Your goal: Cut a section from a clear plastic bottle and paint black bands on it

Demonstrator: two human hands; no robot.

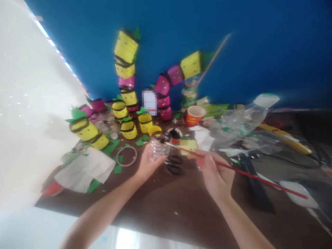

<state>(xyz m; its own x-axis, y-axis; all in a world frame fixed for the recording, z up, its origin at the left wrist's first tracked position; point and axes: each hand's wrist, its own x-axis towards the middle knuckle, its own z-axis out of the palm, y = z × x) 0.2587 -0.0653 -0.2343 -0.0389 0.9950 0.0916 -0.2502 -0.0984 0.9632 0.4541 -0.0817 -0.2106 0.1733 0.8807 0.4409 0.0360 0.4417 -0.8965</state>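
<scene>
My left hand [148,162] is wrapped round a clear plastic bottle piece [158,147] with a black band at its rim. A long red-handled paintbrush [241,171] lies in the closed fingers of my right hand [216,174]. Its tip reaches the dark rim of the bottle piece. Just behind are a small cup of black paint [175,134] and a small yellow cup [155,130]. Black-handled scissors [173,165] lie on the table beside my left hand, their blades hidden.
Yellow cups with black stripes and green paper leaves [129,129] stand at the back, near stacked yellow and magenta cups [163,102] against the blue wall. A roll of tape [126,156], white paper [84,169], an orange paper cup [194,116] and a clear bottle [255,114] surround the hands.
</scene>
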